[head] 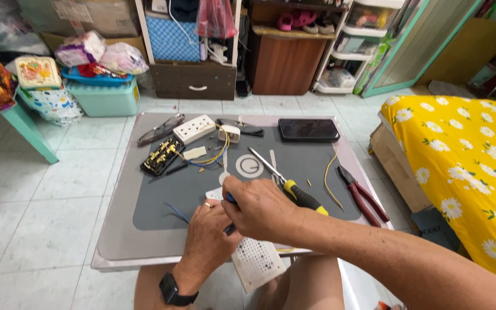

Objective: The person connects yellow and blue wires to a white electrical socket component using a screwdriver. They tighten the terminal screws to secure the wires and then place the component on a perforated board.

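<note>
Blue-handled tool (231,198) clamped in right hand (262,208); left hand (208,232) curls beside it, grip unclear.

Your right hand (262,208) covers most of the blue-handled tool (231,199) it grips, so you cannot tell its tip or kind. Your left hand (209,236) hides where the blue wire (176,212) ends. The white perforated plate (256,261) lies partly under both hands, and its upper end is unseen. The screwdriver (285,183) disappears behind your right wrist. The desk (116,252) has its near edge blocked by your arms. The frame cuts your right forearm at the bottom corner.
</note>
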